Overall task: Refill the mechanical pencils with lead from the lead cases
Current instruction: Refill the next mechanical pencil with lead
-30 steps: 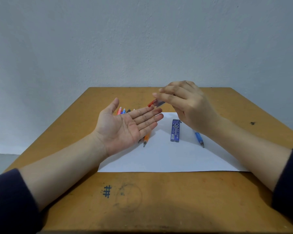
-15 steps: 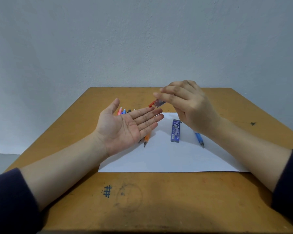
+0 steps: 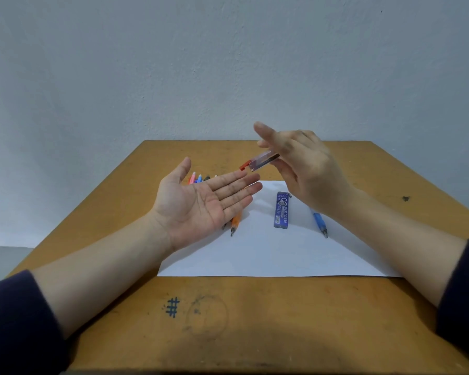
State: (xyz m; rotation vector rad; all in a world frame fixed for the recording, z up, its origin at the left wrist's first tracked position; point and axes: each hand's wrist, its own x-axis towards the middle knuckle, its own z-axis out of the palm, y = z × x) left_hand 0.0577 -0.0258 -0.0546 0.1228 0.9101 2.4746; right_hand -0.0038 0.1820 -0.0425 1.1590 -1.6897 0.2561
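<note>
Pinching clear lead case [image 3: 263, 161] in right hand [image 3: 312, 174], left hand [image 3: 198, 207] flat, palm up

The scene is viewed through a single wide-angle camera worn on the head, directed forward and downward across a wooden desk [image 3: 255, 320] toward a pale wall [image 3: 228, 63]. The desk is seen from close above its near edge. The left hand [image 3: 203, 204] and the right hand [image 3: 312, 171], by which a clear lead case [image 3: 263, 161] is pinched, are framed near the middle.

Soft even light, sharp, wide-angle edge distortion
</note>
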